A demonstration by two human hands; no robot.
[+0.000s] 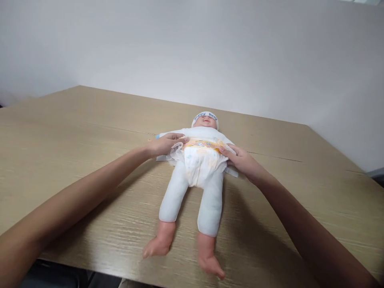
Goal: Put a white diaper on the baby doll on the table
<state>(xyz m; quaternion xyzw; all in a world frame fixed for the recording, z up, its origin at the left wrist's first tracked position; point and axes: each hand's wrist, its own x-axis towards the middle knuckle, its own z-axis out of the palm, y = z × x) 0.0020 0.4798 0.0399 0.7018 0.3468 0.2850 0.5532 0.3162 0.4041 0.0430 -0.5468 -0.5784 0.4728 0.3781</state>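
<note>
A baby doll (198,176) in a white suit and a white cap lies on its back on the wooden table (75,132), feet toward me. A white diaper (201,158) with a yellow patterned waistband is wrapped round its hips. My left hand (165,145) pinches the diaper's left side flap at the doll's waist, fingers closed on it. On the other side, my right hand (240,160) grips the right edge of the diaper, thumb resting on the waistband. Diaper tabs stick out under both hands.
The table runs to a plain white wall (210,52) behind the doll's head. Its near edge passes just below the doll's feet, with dark floor underneath. A grey object (376,173) shows at the far right edge.
</note>
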